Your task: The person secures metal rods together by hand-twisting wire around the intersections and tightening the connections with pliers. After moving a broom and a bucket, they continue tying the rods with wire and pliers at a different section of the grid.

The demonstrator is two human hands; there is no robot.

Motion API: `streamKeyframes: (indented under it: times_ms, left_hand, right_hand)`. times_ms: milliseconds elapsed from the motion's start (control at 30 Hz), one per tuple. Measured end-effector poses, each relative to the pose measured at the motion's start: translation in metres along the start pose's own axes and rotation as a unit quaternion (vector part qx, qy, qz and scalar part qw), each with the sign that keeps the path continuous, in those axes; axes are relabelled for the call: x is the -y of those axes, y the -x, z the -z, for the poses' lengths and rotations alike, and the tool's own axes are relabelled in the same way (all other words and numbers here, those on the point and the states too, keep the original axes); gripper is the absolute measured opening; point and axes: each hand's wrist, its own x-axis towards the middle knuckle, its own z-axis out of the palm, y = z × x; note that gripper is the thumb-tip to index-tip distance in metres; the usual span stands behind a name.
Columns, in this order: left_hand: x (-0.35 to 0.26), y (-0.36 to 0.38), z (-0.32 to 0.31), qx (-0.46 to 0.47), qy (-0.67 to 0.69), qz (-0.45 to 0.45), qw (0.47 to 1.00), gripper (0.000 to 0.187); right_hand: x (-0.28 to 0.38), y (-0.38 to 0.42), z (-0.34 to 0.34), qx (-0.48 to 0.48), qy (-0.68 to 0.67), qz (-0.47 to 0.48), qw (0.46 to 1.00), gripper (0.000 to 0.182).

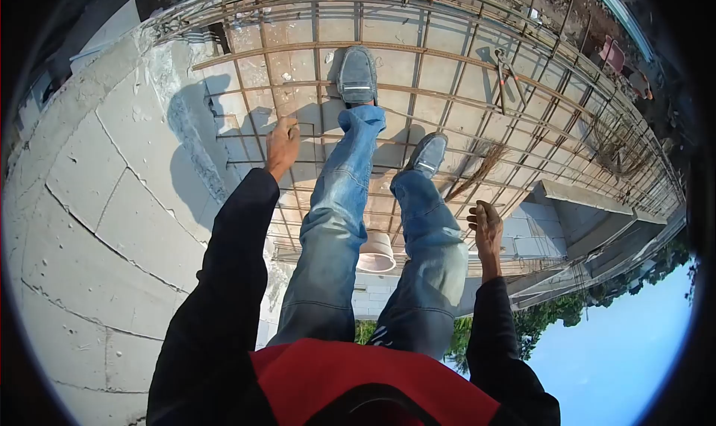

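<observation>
My left hand hangs over the rebar mesh beside my left leg, its fingers curled together; whatever may be inside them is hidden. On the other side, my right hand is held out past my right knee with bent fingers pressed close, and I cannot make out anything in it. Nearest to it lies a bundle of thin brown tie wire across the bars. Farther off, pincers with orange-red handles rest on the mesh. Both of my shoes stand on the bars.
A wall of pale blocks rises on the left with a rough concrete edge. A whitish bucket shows between my legs. More tangled wire lies at right, near a concrete ledge. Bars stick up along the far edge.
</observation>
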Motion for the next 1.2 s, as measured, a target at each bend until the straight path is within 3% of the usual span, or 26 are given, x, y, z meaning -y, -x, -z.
streamKeyframes:
  times_ms: [133,200,233,300,367,433,467,500,567,600,633,700,800,833,867,933,967,1000,1033,1067,1167,1200]
  left_hand:
    - [0.051,0.066,0.012,0.007,0.001,0.065,0.998,0.014]
    - [0.068,0.103,0.013,-0.04,0.017,-0.045,0.998,0.014]
    - [0.077,0.125,0.014,-0.043,0.011,-0.049,0.998,0.014]
    - [0.081,0.158,-0.001,0.0,0.143,0.056,0.988,0.015]
    - [0.077,0.19,-0.015,-0.013,0.086,0.015,0.996,0.02]
    - [0.027,0.216,-0.016,0.014,0.105,0.083,0.991,0.021]
    - [0.059,0.223,-0.031,-0.027,0.112,0.033,0.993,0.021]
    - [0.092,0.216,-0.048,-0.074,0.12,-0.015,0.99,0.021]
    - [0.076,0.207,-0.049,-0.036,0.037,-0.073,0.996,0.02]
    - [0.127,0.184,-0.06,-0.025,0.129,-0.009,0.991,0.019]
    - [0.104,0.18,-0.064,-0.021,0.129,-0.013,0.991,0.019]
    - [0.06,0.162,-0.062,-0.024,-0.033,-0.053,0.998,0.017]
    - [0.045,0.128,-0.084,-0.053,-0.021,-0.084,0.995,0.017]
    - [0.024,0.116,-0.091,-0.033,-0.043,-0.103,0.993,0.018]
    - [0.012,0.106,-0.094,-0.01,-0.061,-0.122,0.991,0.019]
    - [0.012,0.066,-0.112,-0.044,-0.197,-0.196,0.96,0.019]
    - [0.007,0.051,-0.122,-0.026,-0.157,-0.223,0.962,0.02]
    - [-0.022,0.043,-0.13,0.012,-0.113,-0.163,0.98,0.02]
    - [-0.018,0.022,-0.143,0.006,-0.127,-0.177,0.976,0.021]
    - [-0.013,0.002,-0.155,-0.001,-0.14,-0.191,0.971,0.022]
    - [-0.028,-0.024,-0.179,-0.037,-0.168,-0.291,0.941,0.022]
    - [-0.032,-0.032,-0.185,-0.052,-0.184,-0.328,0.925,0.022]
  right_hand:
    - [-0.008,0.019,-0.033,0.056,-0.04,0.02,0.997,0.047]
    - [-0.032,0.013,-0.05,0.08,-0.084,0.033,0.993,0.047]
    - [-0.046,0.009,-0.059,0.09,-0.106,0.051,0.989,0.046]
    - [-0.063,0.001,-0.067,0.094,-0.091,0.054,0.99,0.042]
    - [-0.1,-0.018,-0.069,0.088,-0.05,0.125,0.987,0.034]
    - [-0.146,-0.049,-0.076,0.048,0.026,0.156,0.986,0.028]
    - [-0.15,-0.053,-0.068,0.029,0.082,0.188,0.978,0.026]
    - [-0.149,-0.06,-0.062,0.013,0.137,0.22,0.966,0.024]
    - [-0.149,-0.073,-0.053,-0.008,0.15,0.218,0.964,0.023]
    - [-0.148,-0.082,-0.05,-0.009,0.166,0.22,0.961,0.022]
    - [-0.149,-0.094,-0.049,-0.014,0.164,0.217,0.962,0.022]
    - [-0.148,-0.117,-0.057,-0.033,0.192,0.265,0.944,0.024]
    - [-0.138,-0.155,-0.083,-0.084,0.233,0.372,0.894,0.026]
    - [-0.122,-0.166,-0.09,-0.035,0.312,0.355,0.881,0.028]
    - [-0.11,-0.172,-0.099,-0.063,0.307,0.385,0.868,0.029]
    - [-0.096,-0.195,-0.118,-0.086,0.314,0.412,0.851,0.03]
    - [-0.093,-0.207,-0.126,-0.106,0.321,0.431,0.837,0.029]
    - [-0.089,-0.218,-0.131,-0.1,0.328,0.435,0.833,0.028]
    - [-0.097,-0.24,-0.147,-0.129,0.304,0.441,0.834,0.03]
    - [-0.089,-0.243,-0.146,-0.085,0.337,0.404,0.846,0.033]
    - [-0.098,-0.252,-0.152,-0.114,0.367,0.422,0.821,0.025]
    - [-0.101,-0.255,-0.152,-0.122,0.288,0.452,0.835,0.023]
